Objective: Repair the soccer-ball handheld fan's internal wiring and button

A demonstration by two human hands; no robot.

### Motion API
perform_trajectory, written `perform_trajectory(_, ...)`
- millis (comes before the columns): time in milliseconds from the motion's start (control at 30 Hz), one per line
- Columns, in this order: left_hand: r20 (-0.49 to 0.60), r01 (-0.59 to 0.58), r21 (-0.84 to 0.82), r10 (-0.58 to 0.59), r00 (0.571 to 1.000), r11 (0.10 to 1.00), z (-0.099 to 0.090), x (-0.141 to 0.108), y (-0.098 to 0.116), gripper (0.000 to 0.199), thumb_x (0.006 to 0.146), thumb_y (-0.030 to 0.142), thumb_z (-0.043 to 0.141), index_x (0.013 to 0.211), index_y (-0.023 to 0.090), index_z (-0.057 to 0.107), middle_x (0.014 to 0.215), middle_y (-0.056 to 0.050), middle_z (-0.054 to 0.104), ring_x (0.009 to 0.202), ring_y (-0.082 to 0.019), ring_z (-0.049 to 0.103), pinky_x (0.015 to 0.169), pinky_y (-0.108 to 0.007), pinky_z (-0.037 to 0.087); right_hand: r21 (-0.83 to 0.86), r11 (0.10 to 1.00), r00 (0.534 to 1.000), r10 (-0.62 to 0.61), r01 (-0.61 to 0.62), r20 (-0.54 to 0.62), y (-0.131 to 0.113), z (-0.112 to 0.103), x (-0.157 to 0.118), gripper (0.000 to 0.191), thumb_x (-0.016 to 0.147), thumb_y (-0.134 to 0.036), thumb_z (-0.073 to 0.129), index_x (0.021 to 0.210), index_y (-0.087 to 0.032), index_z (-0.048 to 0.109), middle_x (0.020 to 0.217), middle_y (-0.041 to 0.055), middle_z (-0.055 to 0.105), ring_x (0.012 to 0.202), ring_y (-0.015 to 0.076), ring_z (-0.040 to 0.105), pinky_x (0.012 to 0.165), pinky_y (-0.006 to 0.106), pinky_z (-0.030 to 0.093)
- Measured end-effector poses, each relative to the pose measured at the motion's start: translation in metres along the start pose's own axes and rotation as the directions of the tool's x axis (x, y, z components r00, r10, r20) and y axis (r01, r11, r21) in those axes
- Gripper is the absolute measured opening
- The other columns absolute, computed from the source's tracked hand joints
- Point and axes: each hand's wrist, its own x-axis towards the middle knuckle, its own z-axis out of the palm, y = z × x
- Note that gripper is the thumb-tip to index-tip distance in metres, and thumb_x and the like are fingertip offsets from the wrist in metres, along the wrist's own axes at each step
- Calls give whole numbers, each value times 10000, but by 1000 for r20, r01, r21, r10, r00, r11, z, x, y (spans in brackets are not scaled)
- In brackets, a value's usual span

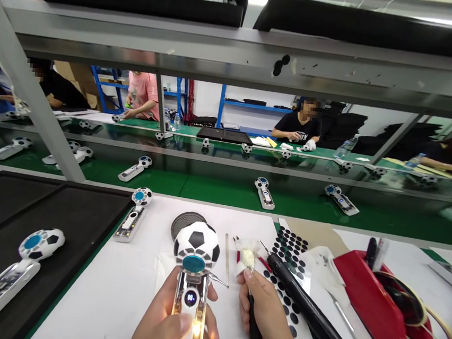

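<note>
Head view: a football-topped device (196,246) is held upright in a closed grip by the left hand (167,318), over the table (94,295). A black pen-like tool (254,335) is held in a narrow grip by the right hand (262,314), just beside the device.

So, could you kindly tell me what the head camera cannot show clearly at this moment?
Head view:
Lower end of the soccer-ball device: covered by the left hand and cut off by the bottom edge.
Both ends of the black pen-like tool: hidden by the right hand and cut off by the bottom edge.
What the far co-worker's gloved hand holds: too small.
</note>
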Motion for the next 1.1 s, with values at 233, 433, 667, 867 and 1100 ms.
perform_trajectory(233,21,5,-38,-4,1000,999,-4,-5,0,412,790,469,661,1087,204,554,769,-72,682,615,-190,638,554,-262,421,-4,1000,1000,3,-3,4,-1,1,0,387,916,-583,494,862,-200,515,475,-86,450,336,82,380,309,193,333)
perform_trajectory(433,26,7,-7,-7,1000,1000,-4,-7,0,437,773,475,687,1075,186,561,764,-87,699,616,-195,642,577,-280,450,-6,1000,1000,20,-20,-20,-3,2,0,425,875,-626,522,857,-202,520,474,-88,441,339,80,375,304,188,319)
perform_trajectory(667,24,25,11,-25,999,1000,-4,-8,0,483,766,504,694,1095,176,562,766,-89,693,602,-191,635,551,-270,449,-3,1000,1000,13,-14,-13,0,0,0,384,876,-584,531,856,-201,518,479,-87,443,352,85,384,311,194,336)
perform_trajectory(867,-10,0,-13,0,1000,1000,-1,-8,2,427,817,481,636,1111,183,551,771,-80,667,600,-176,608,562,-266,424,26,1000,1000,8,-9,18,2,-1,1,283,851,-473,588,861,-200,517,486,-85,457,353,85,378,303,187,319)
perform_trajectory(1100,1,-50,40,50,999,998,-5,-8,-1,422,805,476,634,1099,192,527,791,-79,675,625,-184,605,601,-289,430,132,991,993,-48,34,105,-14,2,-17,291,920,-504,515,894,-215,508,533,-81,440,370,79,346,332,194,321)
